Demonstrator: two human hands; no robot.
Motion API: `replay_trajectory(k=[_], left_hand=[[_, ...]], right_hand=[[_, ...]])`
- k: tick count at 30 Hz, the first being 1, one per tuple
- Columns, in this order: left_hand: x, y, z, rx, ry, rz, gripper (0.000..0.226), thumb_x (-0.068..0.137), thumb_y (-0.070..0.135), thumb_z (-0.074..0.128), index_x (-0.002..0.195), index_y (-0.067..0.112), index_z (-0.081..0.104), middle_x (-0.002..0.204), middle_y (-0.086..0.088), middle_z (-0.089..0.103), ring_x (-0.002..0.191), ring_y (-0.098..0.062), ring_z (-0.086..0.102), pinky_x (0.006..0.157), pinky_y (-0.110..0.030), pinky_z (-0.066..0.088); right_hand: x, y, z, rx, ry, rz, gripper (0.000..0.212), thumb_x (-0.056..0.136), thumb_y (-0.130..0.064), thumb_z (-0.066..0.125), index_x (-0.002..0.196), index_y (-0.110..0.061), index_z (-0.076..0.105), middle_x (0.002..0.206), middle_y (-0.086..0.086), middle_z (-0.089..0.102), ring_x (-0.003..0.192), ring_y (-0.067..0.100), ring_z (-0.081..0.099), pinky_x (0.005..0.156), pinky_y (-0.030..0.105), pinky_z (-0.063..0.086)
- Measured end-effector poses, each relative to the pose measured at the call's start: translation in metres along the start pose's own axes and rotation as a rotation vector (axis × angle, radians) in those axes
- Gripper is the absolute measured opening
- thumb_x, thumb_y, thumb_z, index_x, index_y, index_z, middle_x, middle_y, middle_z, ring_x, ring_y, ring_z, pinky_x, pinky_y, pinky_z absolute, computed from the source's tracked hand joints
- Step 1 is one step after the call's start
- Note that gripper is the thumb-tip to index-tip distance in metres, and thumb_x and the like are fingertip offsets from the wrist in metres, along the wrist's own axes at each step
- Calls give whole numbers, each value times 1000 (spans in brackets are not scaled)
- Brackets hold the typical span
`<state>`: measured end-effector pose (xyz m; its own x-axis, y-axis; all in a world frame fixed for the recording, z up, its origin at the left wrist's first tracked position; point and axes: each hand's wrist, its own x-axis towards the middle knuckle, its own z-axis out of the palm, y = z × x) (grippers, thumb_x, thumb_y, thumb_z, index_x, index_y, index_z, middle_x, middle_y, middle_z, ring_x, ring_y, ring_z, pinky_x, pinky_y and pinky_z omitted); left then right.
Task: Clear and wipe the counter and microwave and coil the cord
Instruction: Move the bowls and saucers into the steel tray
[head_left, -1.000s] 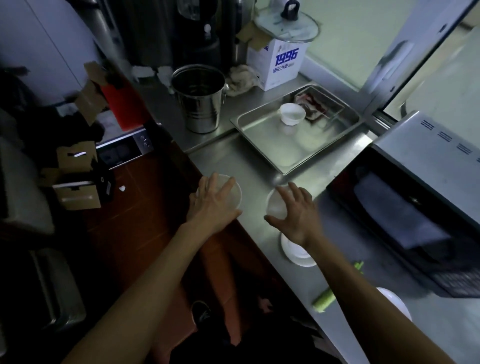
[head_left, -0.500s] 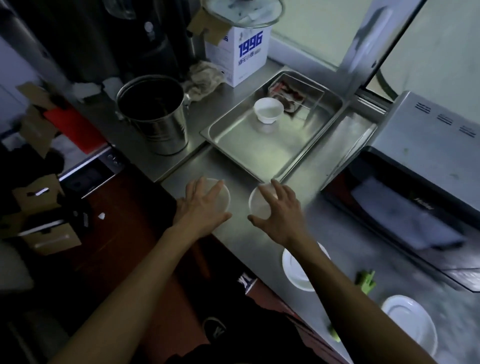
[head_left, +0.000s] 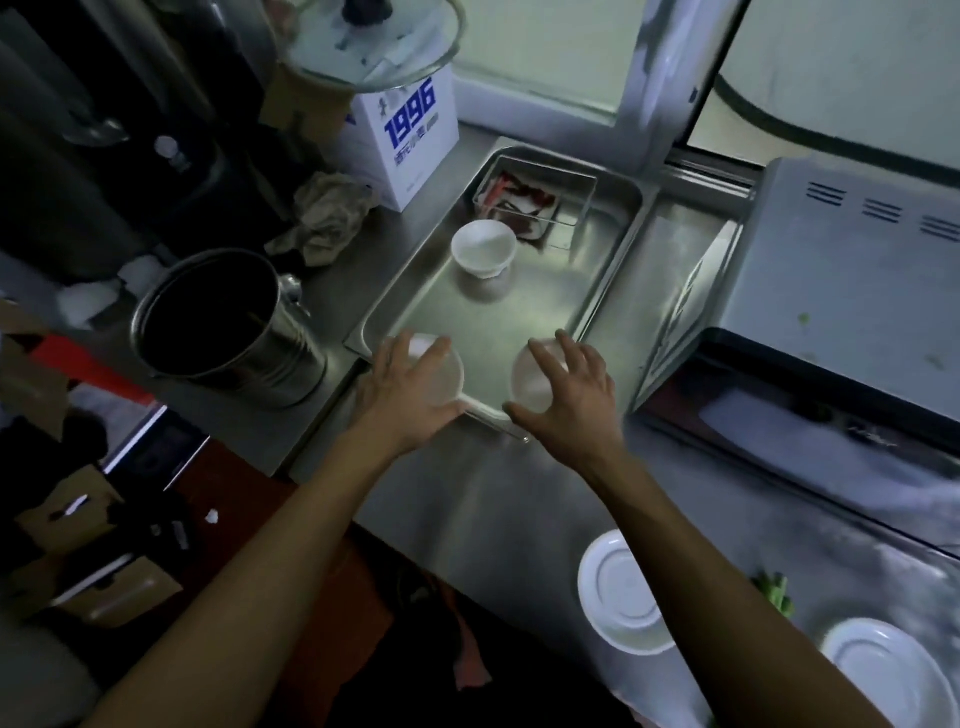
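My left hand grips a small translucent bowl from above, and my right hand grips a second translucent bowl the same way. Both bowls hover over the near edge of a steel tray on the steel counter. A white bowl and a clear box with red contents sit inside the tray. The microwave stands at the right with its door open. No cord is identifiable.
Two white plates and a green vegetable scrap lie on the near counter. A steel bucket, a crumpled cloth and a white "1996" carton under a glass lid stand at the back left.
Both hands have carried the two translucent bowls away from the counter's front edge, forward to the near end of the steel tray.
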<state>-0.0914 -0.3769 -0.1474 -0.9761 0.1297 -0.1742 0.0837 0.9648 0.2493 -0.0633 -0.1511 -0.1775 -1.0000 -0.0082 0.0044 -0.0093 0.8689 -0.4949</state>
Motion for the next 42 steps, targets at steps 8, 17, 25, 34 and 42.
replay_trajectory(k=[8,17,25,34,42], left_hand=[[78,8,6,50,-55,101,91,78,67,63,152,43,16,162,-3,5,148,-31,2,113,-60,26],[176,9,3,-48,-105,214,89,78,60,68,149,43,18,161,-1,5,146,-30,4,109,-62,29],[258,3,9,-60,-143,280,85,75,60,69,144,43,22,160,-2,9,146,-35,7,109,-64,29],[307,3,19,-52,-167,295,92,79,62,67,152,43,15,163,-2,3,149,-35,2,115,-63,18],[319,5,30,-12,-218,302,91,81,56,70,153,41,16,164,-4,0,150,-35,-1,113,-66,18]], right_hand=[[29,16,-1,-33,21,74,87,75,-60,72,150,-32,39,160,7,28,144,35,25,111,53,32],[85,6,3,-78,31,202,87,76,-61,72,151,-33,35,162,6,24,146,33,21,115,54,27],[149,-8,15,-96,30,278,87,77,-60,71,151,-34,33,162,5,22,147,31,20,115,53,28],[199,-6,28,-74,31,320,88,78,-62,69,151,-37,28,164,1,17,150,29,15,118,53,26],[211,-2,38,-20,30,300,87,78,-60,71,150,-35,29,163,1,17,149,27,16,112,50,32]])
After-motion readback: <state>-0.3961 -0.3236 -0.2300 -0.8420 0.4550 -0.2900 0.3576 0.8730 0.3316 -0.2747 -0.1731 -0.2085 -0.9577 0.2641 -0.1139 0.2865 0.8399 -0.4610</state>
